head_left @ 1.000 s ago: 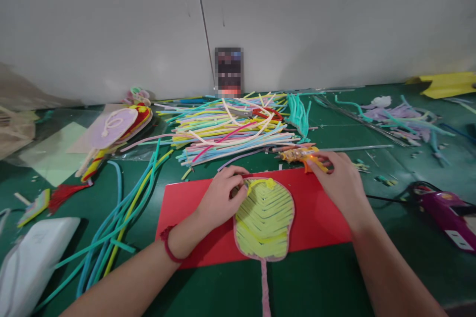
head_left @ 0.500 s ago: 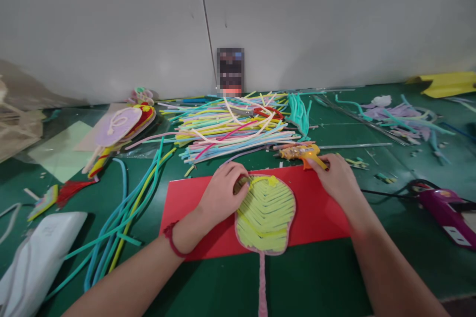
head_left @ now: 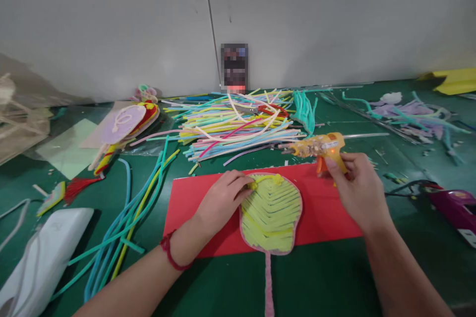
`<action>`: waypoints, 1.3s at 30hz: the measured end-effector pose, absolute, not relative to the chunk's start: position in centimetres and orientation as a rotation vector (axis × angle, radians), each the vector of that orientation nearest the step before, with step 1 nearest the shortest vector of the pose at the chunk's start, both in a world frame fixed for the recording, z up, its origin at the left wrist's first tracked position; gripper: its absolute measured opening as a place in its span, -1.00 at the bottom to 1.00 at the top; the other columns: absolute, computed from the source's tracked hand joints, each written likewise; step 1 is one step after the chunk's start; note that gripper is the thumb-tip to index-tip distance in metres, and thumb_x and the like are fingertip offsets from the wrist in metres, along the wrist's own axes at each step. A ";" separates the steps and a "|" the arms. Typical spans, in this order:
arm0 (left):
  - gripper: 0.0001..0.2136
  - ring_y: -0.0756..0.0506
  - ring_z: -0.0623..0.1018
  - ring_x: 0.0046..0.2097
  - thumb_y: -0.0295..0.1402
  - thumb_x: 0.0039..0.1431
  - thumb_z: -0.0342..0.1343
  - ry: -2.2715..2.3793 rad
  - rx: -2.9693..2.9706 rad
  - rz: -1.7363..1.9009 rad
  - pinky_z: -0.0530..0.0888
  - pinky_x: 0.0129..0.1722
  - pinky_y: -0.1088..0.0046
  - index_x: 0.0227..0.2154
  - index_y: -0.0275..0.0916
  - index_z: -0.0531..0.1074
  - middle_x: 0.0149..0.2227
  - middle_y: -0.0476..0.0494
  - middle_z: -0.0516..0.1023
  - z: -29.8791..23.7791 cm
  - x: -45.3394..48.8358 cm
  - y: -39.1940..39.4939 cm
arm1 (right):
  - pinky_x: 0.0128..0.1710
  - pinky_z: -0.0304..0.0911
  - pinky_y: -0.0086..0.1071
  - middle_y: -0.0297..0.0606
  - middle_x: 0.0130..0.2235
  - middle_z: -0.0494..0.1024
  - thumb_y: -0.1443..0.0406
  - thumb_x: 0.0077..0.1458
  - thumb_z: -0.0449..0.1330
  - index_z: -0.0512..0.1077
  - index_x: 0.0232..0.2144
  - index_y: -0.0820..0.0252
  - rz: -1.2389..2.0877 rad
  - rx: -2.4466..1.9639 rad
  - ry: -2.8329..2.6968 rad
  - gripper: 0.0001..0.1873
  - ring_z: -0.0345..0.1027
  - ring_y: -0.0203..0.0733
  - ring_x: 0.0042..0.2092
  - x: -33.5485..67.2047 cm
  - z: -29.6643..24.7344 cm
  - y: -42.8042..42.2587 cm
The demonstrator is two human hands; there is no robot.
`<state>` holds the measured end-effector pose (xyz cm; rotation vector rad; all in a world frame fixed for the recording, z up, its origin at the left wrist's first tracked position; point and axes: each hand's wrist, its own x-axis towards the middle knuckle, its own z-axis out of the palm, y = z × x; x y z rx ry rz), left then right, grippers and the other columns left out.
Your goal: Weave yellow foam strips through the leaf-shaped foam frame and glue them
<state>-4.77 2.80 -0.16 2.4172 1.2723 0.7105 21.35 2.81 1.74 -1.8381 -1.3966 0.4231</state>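
A yellow-green woven fan [head_left: 271,213] with a pink rim and pink handle lies on a red card [head_left: 193,203] on the green table. My left hand [head_left: 223,198] rests on the fan's upper left edge, its fingers pinching a yellow cord at the top of the fan. My right hand [head_left: 357,188] grips the handle of an orange glue gun [head_left: 320,146], held just above the card's far right corner with the nozzle pointing left.
A heap of coloured cords [head_left: 238,126] lies behind the card. Long blue and yellow cords [head_left: 126,228] trail at the left, beside finished fans [head_left: 124,121] and a white object [head_left: 44,252]. A purple glue gun [head_left: 451,208] lies at the right.
My right hand has closed on the orange glue gun and lifted it off the table, moving it right. My left hand stays on the fan's top edge.
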 end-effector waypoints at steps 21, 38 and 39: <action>-0.79 0.04 0.46 -0.26 -0.39 0.20 -0.12 1.284 2.411 0.805 0.48 -0.24 0.53 -0.27 -0.26 0.43 -0.30 -0.08 0.47 -0.4 -5.0 3.4 | -0.51 0.19 -0.34 -0.13 -0.26 0.47 -0.13 -0.22 0.13 0.23 -0.22 0.14 0.252 -2.046 -1.871 -0.39 0.39 -0.07 -0.37 19.1 1.9 1.7; -0.81 0.03 0.46 -0.23 -0.42 0.17 -0.06 1.279 2.231 0.804 0.46 -0.23 0.54 -0.26 -0.21 0.45 -0.27 -0.07 0.46 -0.3 -5.0 3.5 | -0.44 0.26 -0.33 -0.14 -0.26 0.45 -0.04 -0.16 0.15 0.22 -0.26 0.13 0.252 -1.901 -1.817 -0.51 0.38 -0.07 -0.29 19.1 1.2 1.6; -0.81 0.04 0.46 -0.22 -0.43 0.17 -0.06 1.278 2.230 0.803 0.46 -0.22 0.54 -0.26 -0.21 0.45 -0.27 -0.08 0.46 -0.3 -5.1 3.5 | -0.44 0.25 -0.33 -0.15 -0.27 0.44 -0.05 -0.18 0.16 0.22 -0.26 0.13 0.249 -1.924 -1.766 -0.49 0.37 -0.07 -0.29 19.2 1.3 1.7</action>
